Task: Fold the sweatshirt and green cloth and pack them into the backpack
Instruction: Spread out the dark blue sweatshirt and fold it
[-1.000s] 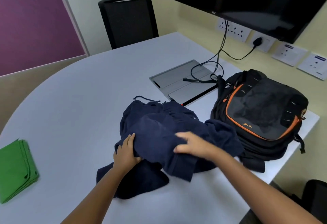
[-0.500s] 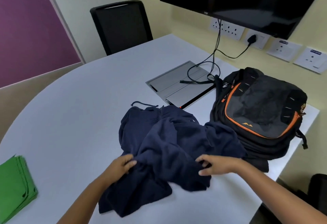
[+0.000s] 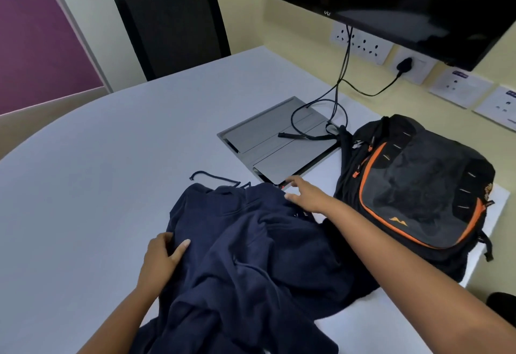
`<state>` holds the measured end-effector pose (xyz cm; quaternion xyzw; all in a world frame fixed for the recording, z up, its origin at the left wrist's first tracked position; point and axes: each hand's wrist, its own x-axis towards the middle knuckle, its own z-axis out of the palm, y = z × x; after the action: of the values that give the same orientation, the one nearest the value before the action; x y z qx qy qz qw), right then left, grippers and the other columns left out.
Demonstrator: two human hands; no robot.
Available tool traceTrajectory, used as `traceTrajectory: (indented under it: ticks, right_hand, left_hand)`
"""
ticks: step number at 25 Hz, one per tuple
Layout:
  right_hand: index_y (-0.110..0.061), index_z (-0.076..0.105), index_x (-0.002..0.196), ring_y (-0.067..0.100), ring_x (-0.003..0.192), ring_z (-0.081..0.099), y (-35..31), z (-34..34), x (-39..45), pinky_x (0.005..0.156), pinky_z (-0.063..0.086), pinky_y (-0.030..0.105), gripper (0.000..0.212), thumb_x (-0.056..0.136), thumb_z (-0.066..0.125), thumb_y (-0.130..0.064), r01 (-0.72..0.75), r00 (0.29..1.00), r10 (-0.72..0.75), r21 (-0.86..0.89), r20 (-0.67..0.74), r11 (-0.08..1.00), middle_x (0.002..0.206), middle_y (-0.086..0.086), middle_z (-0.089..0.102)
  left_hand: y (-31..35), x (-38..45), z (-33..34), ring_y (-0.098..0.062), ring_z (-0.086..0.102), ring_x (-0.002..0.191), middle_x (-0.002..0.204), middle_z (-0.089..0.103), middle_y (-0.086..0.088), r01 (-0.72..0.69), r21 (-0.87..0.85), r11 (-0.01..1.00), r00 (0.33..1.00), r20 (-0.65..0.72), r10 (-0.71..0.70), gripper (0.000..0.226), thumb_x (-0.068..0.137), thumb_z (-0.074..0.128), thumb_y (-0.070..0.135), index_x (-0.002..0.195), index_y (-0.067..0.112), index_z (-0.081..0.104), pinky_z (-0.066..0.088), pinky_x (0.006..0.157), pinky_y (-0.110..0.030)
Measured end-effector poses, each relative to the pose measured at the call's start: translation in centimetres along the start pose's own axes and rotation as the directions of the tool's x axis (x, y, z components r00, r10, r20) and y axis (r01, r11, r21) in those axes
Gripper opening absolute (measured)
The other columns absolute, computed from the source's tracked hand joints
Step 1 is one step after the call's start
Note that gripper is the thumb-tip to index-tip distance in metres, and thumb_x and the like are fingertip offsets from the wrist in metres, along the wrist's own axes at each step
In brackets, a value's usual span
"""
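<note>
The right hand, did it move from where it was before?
Yes. The right hand went up the sweatshirt, away from the person, to its far edge beside the grey panel.

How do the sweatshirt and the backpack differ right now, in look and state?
The sweatshirt is plain navy, limp and crumpled, unfolded; the backpack is black and grey with orange trim and keeps its bulky shape. The left hand and right hand are both on the sweatshirt; neither touches the backpack. Both lie on the table, edges meeting.
</note>
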<state>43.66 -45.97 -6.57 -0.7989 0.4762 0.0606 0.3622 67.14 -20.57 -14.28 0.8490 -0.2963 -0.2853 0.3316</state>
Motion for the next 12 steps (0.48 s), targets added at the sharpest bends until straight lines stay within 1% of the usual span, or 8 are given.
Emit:
traceTrajectory:
  ticks: [2,3,4,5,6,8,10,12]
  right_hand:
    - [-0.017,0.013,0.148,0.030,0.132,0.039,0.6,-0.1,2.9,0.105,0.034,0.036,0.086,0.084,0.067,-0.036,-0.106,0.982,0.128,-0.157,0.139,0.982,0.148,0.015,0.032]
    - [-0.013,0.018,0.148,0.030,0.129,0.042,1.0,0.2,3.7,0.100,0.038,0.035,0.088,0.081,0.069,-0.038,-0.152,0.958,0.200,-0.230,0.203,0.961,0.144,0.014,0.039]
    - [-0.009,0.034,0.141,0.029,0.120,0.050,1.2,0.8,4.6,0.090,0.044,0.033,0.077,0.080,0.070,-0.039,-0.173,0.936,0.237,-0.246,0.261,0.954,0.131,0.012,0.052]
    - [-0.006,0.053,0.124,0.027,0.107,0.056,1.6,1.6,5.2,0.078,0.046,0.029,0.057,0.080,0.071,-0.038,-0.178,0.922,0.238,-0.214,0.304,0.961,0.111,0.009,0.061]
    - [-0.007,0.062,0.104,0.025,0.096,0.058,1.7,2.2,5.5,0.070,0.045,0.026,0.040,0.079,0.072,-0.037,-0.177,0.912,0.226,-0.170,0.341,0.969,0.097,0.005,0.062]
    - [-0.012,0.065,0.091,0.020,0.088,0.061,1.8,2.6,5.4,0.075,0.048,0.027,0.029,0.076,0.074,-0.035,-0.170,0.895,0.202,-0.114,0.397,0.979,0.092,0.002,0.065]
    - [-0.013,0.067,0.094,0.020,0.089,0.064,1.2,1.4,4.8,0.082,0.052,0.031,0.025,0.074,0.073,-0.027,-0.148,0.932,0.147,-0.021,0.331,0.989,0.095,0.003,0.068]
    - [-0.018,0.067,0.087,0.021,0.089,0.065,-0.6,-1.5,4.0,0.078,0.051,0.030,0.012,0.075,0.069,-0.016,-0.049,0.993,0.033,0.145,0.110,0.988,0.088,0.001,0.068]
  left_hand:
    - [1.0,1.1,1.1,-0.023,0.057,0.088,0.099,0.055,-0.001,0.111,-0.100,0.989,0.994,-0.007,-0.113,0.045,0.081,0.067,0.041,0.105,0.008,0.051,0.044,0.072,-0.030]
    - [1.3,1.4,1.6,-0.021,0.056,0.082,0.094,0.056,-0.001,0.148,-0.083,0.985,0.989,0.003,-0.149,0.040,0.081,0.068,0.039,0.099,0.009,0.048,0.042,0.066,-0.028]
    - [1.3,1.7,2.2,-0.019,0.054,0.074,0.085,0.056,0.000,0.171,-0.039,0.985,0.985,0.026,-0.170,0.037,0.081,0.067,0.038,0.090,0.008,0.048,0.039,0.060,-0.027]
    - [1.2,1.8,2.7,-0.019,0.051,0.068,0.076,0.054,-0.001,0.181,-0.020,0.983,0.982,0.049,-0.180,0.035,0.083,0.065,0.037,0.080,0.007,0.047,0.036,0.055,-0.026]
    - [0.9,1.9,2.9,-0.020,0.050,0.067,0.072,0.052,-0.002,0.176,-0.023,0.984,0.981,0.080,-0.174,0.033,0.086,0.063,0.033,0.075,0.008,0.045,0.035,0.054,-0.026]
    - [0.7,2.1,2.0,-0.023,0.053,0.081,0.083,0.057,-0.002,0.193,-0.084,0.978,0.974,0.136,-0.181,0.017,0.091,0.056,0.023,0.078,0.014,0.048,0.041,0.065,-0.029]
    - [1.3,2.4,-0.5,-0.023,0.055,0.093,0.096,0.060,-0.002,0.177,-0.173,0.969,0.982,0.098,-0.162,0.009,0.092,0.052,0.013,0.087,0.020,0.052,0.042,0.079,-0.033]
    - [3.6,3.1,-4.1,-0.024,0.053,0.083,0.082,0.058,-0.006,0.071,-0.126,0.989,0.996,-0.042,-0.077,0.016,0.091,0.053,0.010,0.078,0.018,0.048,0.039,0.069,-0.034]
